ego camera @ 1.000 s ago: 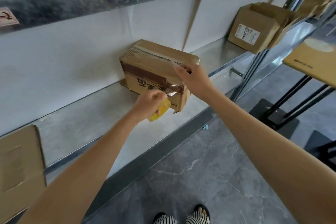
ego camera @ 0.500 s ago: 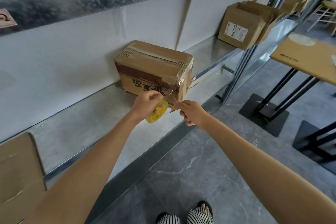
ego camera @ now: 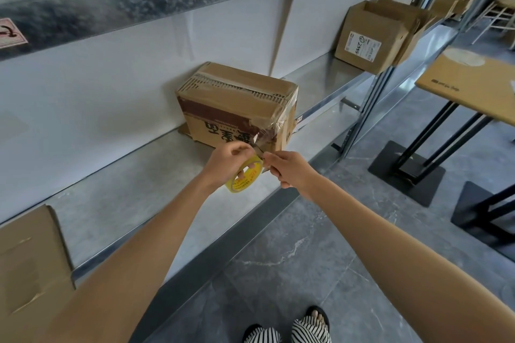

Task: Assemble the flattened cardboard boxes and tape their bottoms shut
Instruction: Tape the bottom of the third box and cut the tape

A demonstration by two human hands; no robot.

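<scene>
An assembled brown cardboard box point(ego camera: 237, 103) stands upside down on the metal shelf point(ego camera: 133, 203), its printed lettering inverted. Clear tape runs over its top seam and down its right front corner. My left hand point(ego camera: 225, 161) grips a yellow tape roll point(ego camera: 245, 175) just in front of the box. A strip of clear tape point(ego camera: 267, 133) stretches from the roll up to the box corner. My right hand point(ego camera: 289, 170) pinches that strip beside the roll, fingers curled.
A flattened cardboard piece point(ego camera: 28, 262) lies at the shelf's left end. An open box with a white label point(ego camera: 376, 36) stands farther right on the shelf. A wooden table on black legs point(ego camera: 473, 83) is at the right. Grey tile floor lies below.
My right hand left the box top, came down to the roll and now pinches the tape strip. The view shifted slightly.
</scene>
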